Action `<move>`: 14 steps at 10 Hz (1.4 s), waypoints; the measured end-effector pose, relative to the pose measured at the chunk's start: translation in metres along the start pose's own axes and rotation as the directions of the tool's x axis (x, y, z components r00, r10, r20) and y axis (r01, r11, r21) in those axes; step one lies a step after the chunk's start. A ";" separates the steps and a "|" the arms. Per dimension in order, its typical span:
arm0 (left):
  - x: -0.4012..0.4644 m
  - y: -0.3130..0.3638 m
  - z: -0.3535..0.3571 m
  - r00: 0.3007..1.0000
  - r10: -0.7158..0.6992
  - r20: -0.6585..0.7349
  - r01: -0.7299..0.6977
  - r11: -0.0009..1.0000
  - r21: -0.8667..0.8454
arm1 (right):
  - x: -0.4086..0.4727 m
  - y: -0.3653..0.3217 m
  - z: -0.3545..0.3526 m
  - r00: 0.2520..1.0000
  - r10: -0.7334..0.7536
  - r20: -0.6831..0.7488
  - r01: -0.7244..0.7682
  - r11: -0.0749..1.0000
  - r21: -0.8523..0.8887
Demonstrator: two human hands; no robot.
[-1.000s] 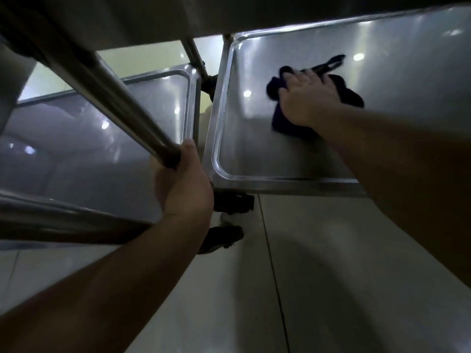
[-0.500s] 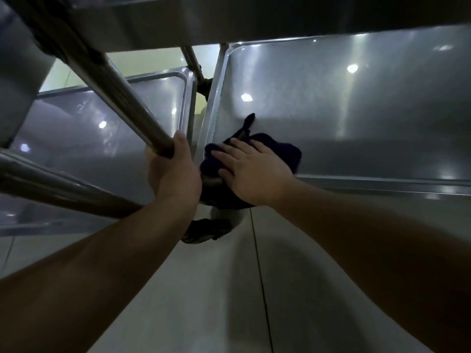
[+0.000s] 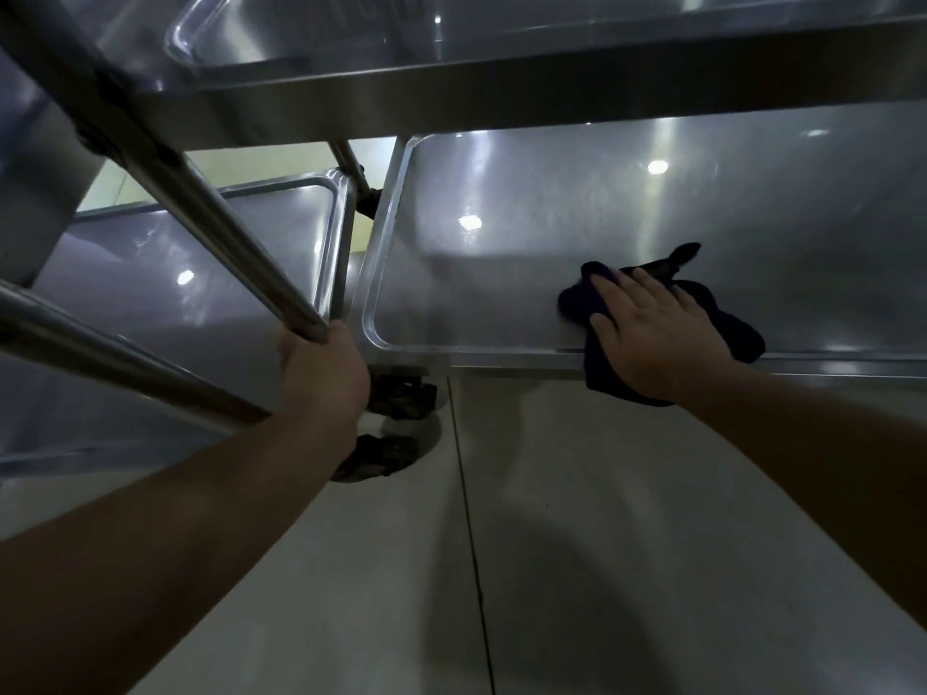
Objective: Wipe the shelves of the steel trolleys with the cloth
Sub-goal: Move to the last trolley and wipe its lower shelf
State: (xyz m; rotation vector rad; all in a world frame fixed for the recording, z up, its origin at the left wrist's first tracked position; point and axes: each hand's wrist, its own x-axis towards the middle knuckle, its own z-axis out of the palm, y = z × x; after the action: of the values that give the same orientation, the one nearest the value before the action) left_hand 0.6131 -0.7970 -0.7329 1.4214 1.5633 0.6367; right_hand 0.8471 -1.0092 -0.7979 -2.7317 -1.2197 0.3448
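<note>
Where the lower shelf of the right trolley meets its raised near rim, the right hand lies flat with fingers spread on the dark cloth, pressing it down just inside that rim; part of the cloth hangs over the rim toward the floor. To the hand's left the shelf runs bare to its rounded near-left corner, and behind the hand it stretches back under the upper shelf, whose underside caps the room above. The left hand is curled round the slanting steel bar of the left trolley, gripping it at its lower end.

Half a second ago the cloth and right hand sat at the shelf's near-left corner, close to the left hand; now they are well to the right along the near rim, the two hands well apart. The left hand keeps its grip on the same bar.

The left trolley's lower shelf lies just beside the right one, a narrow gap between their rims. Two dark castor wheels stand on the pale tiled floor beneath that gap. A second steel bar crosses lower left.
</note>
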 end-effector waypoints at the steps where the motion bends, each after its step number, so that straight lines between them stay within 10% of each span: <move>1: -0.018 -0.018 0.006 0.996 -0.081 0.031 0.079 0.995 0.059 | 0.001 0.004 0.001 1.000 -0.031 0.003 0.031 0.999 -0.035; 4: -0.054 -0.023 0.053 0.943 0.072 0.325 -0.132 0.977 0.167 | 0.005 0.015 0.005 0.994 -0.108 0.017 0.109 0.990 -0.086; 7: -0.041 -0.002 0.127 0.627 0.585 0.515 -0.775 0.535 0.336 | 0.007 0.018 0.010 0.993 -0.115 -0.033 0.114 0.993 -0.043; 14: -0.041 0.000 0.168 0.587 0.528 0.613 -0.796 0.242 0.554 | -0.015 0.113 -0.010 0.997 0.074 -0.012 -0.073 0.997 0.021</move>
State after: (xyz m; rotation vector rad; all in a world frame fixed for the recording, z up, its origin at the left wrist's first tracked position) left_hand 0.7560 -0.8690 -0.7994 2.8537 0.8627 0.0756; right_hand 0.9212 -1.0962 -0.8096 -2.7617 -1.1083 0.3455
